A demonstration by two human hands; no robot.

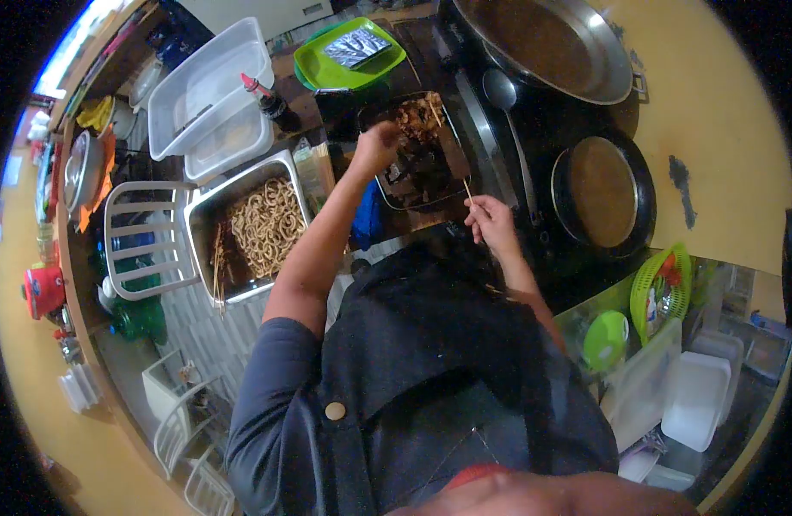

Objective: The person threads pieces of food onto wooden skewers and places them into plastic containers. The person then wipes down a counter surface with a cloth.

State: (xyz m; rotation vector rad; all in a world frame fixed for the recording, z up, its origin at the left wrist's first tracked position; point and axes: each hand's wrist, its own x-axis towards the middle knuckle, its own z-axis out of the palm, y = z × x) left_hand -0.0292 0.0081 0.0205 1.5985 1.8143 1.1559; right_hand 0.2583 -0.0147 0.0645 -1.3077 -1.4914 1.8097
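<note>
Closest to the body, just off the near right corner of a dark rectangular tray [422,204], the right hand [489,220] pinches a thin pale wooden skewer [467,187] between thumb and fingers. It holds the stick low on the shaft, probably so that the upper part stays free over the tray; whether anything is threaded on it cannot be told.

The left hand [379,146] reaches over the tray's left edge to the dark brown glistening pieces [417,119] inside. Its fingertips are blurred and hidden, so I can't tell whether they are spread or gripping a piece.

Left of the tray sits a rectangular stainless-steel pan [198,229] full of pale curled strips [269,219], with a bundle of thin sticks [220,262] along its left side. It seems placed there to be within easy reach.

Right of the tray lies a long-handled steel spoon [499,89], and farther right a round black frying pan [644,198] with brown contents, perhaps kept apart to leave the hands room.

Beyond the tray's far edge, a bright green plate [312,65] carries a silver foil-covered packet [358,47], presumably holding it off the worktop.
</note>
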